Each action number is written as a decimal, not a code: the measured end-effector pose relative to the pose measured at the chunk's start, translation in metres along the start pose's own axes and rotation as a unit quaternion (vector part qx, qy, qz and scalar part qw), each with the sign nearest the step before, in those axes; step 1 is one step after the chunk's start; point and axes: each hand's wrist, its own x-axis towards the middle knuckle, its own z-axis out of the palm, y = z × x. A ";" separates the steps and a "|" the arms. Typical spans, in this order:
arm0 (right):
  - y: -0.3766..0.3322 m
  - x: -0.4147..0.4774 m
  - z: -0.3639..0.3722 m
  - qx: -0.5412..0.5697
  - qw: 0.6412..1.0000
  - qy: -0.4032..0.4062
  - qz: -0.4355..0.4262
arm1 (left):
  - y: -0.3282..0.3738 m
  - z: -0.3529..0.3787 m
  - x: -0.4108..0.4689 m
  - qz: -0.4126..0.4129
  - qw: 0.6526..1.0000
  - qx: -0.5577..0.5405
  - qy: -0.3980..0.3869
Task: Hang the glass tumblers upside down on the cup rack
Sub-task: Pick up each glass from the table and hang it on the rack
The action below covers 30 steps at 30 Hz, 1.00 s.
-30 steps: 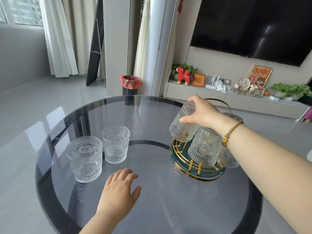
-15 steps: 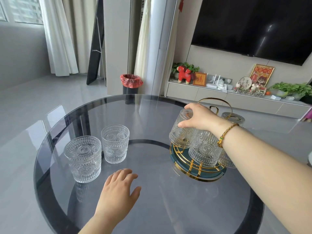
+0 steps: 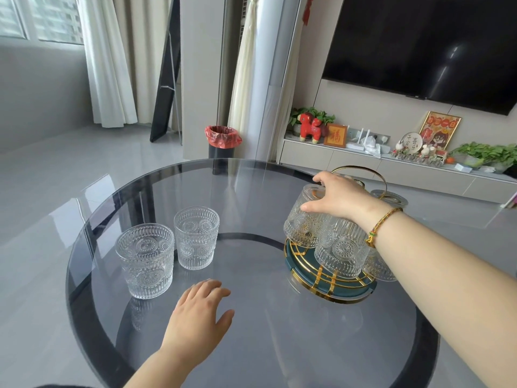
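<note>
A cup rack (image 3: pixel 305 268) with a green round base, gold wires and a gold ring handle stands on the right of the round glass table (image 3: pixel 251 345). Several embossed glass tumblers hang on it upside down. My right hand (image 3: pixel 340 198) grips the base of the leftmost inverted tumbler (image 3: pixel 300 226) on the rack. Another inverted tumbler (image 3: pixel 342 252) hangs in front, below my wrist. Two upright tumblers stand on the left of the table: the nearer tumbler (image 3: pixel 145 260) and the farther tumbler (image 3: pixel 196 236). My left hand (image 3: pixel 200 312) rests flat on the glass, fingers apart, holding nothing.
A black bin with a red liner (image 3: pixel 222 142) stands on the floor beyond the table. A low cabinet (image 3: pixel 363 166) with ornaments and plants runs along the right wall under a dark screen (image 3: pixel 425 46). Grey floor surrounds the table on the left.
My right hand has lowered the leftmost tumbler further onto the rack. My left hand and the two upright tumblers have stayed in place.
</note>
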 end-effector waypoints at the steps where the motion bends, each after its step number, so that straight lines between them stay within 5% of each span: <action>1: -0.002 -0.003 -0.002 -0.014 1.000 0.021 -0.008 | -0.001 -0.003 -0.002 0.000 1.000 -0.004 -0.001; 6: -0.032 -0.024 0.007 0.011 0.977 0.173 -0.128 | -0.008 -0.018 -0.015 -0.003 1.000 0.031 0.004; 11: -0.081 -0.046 0.062 0.041 0.958 0.130 -0.252 | -0.023 -0.029 -0.023 -0.025 0.997 0.075 0.011; 17: -0.102 -0.045 0.147 0.262 0.960 -0.045 -0.093 | -0.027 -0.024 -0.024 -0.033 0.996 0.081 0.023; 20: -0.104 -0.042 0.176 0.282 0.951 -0.118 -0.050 | -0.029 -0.022 -0.022 -0.041 0.996 0.076 0.027; 30: -0.120 -0.019 0.189 0.339 0.936 -0.074 -0.055 | -0.029 -0.022 -0.021 -0.043 0.996 0.076 -0.013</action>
